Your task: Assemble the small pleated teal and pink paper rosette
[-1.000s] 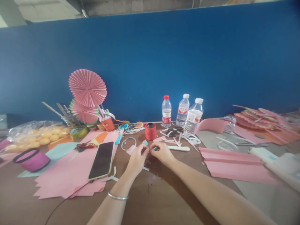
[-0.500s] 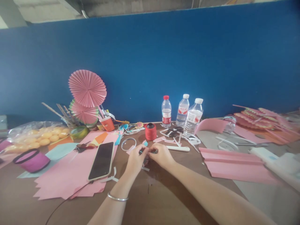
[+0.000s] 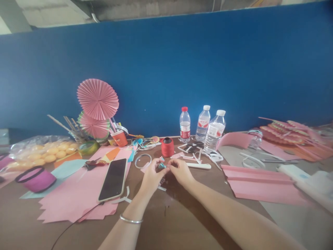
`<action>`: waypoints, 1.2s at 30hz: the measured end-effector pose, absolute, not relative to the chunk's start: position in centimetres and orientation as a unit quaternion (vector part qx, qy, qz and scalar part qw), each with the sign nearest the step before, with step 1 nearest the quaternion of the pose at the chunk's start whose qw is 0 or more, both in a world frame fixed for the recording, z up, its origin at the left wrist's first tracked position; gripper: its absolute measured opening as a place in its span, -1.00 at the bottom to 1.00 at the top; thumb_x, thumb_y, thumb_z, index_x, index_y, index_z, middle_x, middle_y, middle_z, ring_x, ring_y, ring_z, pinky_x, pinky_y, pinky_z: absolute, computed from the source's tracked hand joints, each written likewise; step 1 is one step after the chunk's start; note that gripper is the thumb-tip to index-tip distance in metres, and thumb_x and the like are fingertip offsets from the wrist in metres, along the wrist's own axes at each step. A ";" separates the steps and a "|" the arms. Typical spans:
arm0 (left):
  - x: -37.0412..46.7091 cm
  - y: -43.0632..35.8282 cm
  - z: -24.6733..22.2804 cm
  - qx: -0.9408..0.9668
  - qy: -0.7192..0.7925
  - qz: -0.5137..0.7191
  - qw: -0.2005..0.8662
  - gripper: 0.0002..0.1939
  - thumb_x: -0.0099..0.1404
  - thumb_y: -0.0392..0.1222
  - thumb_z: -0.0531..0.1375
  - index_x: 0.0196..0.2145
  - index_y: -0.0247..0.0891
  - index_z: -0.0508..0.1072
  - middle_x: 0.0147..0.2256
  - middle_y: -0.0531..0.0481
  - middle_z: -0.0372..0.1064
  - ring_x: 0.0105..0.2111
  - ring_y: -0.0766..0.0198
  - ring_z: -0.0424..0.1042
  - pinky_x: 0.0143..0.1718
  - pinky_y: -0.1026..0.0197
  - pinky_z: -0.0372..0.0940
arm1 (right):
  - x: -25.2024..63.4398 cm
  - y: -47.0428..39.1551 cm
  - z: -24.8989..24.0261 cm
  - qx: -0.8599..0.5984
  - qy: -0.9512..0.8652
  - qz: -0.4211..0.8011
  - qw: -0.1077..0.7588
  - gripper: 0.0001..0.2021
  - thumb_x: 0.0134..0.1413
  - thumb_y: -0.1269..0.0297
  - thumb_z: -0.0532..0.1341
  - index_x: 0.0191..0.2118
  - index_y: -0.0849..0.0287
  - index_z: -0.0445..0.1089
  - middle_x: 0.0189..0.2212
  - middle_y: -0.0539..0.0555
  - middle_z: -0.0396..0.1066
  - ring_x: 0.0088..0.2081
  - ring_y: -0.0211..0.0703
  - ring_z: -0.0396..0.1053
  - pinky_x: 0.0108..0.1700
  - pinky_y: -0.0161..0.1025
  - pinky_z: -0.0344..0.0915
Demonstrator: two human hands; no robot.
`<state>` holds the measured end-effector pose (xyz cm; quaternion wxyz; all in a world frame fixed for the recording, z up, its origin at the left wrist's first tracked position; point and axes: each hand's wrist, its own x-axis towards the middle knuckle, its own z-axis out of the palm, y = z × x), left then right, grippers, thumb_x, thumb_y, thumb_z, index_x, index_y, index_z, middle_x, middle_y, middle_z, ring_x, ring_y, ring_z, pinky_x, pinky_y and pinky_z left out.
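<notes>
Close together over the middle of the brown table [image 3: 161,222], my two hands meet at the fingertips. My left hand [image 3: 154,173] is pinched on a small blue folded paper piece [image 3: 162,165], partly hidden by the fingers. The fingers of my right hand [image 3: 181,171] are pressed together at the piece's right side; what they grip is too small to make out. Just behind the hands stands a red thread spool [image 3: 167,147]. A clear ring [image 3: 143,161] lies to the left of the spool, and a white stick [image 3: 199,166] lies to the right.
On the left are a phone [image 3: 112,180], pink sheets [image 3: 70,194], a purple round container [image 3: 35,178] and a bag of yellow balls [image 3: 49,152]. Water bottles [image 3: 185,126] stand behind. Paper strips, scissors and folded pink paper [image 3: 260,182] lie to the right.
The fingers of my left hand have shifted, and more of the blue piece shows between them. My right fingertips have moved slightly left, towards the left thumb.
</notes>
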<state>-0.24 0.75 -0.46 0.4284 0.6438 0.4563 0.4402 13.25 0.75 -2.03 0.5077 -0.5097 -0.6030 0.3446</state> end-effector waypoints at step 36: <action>-0.5 0.8 -0.2 0.657 0.455 0.450 0.399 -0.75 0.01 -0.10 0.15 -0.36 -0.31 0.37 -0.48 0.02 0.34 -0.45 0.29 0.33 -0.43 0.30 0.22 | 12.6 0.4 -1.7 -0.456 -0.506 0.480 0.553 -0.89 -0.24 0.29 0.16 -0.50 0.21 0.32 -0.60 -0.04 0.30 -0.57 -0.33 0.18 -0.52 -0.38 0.10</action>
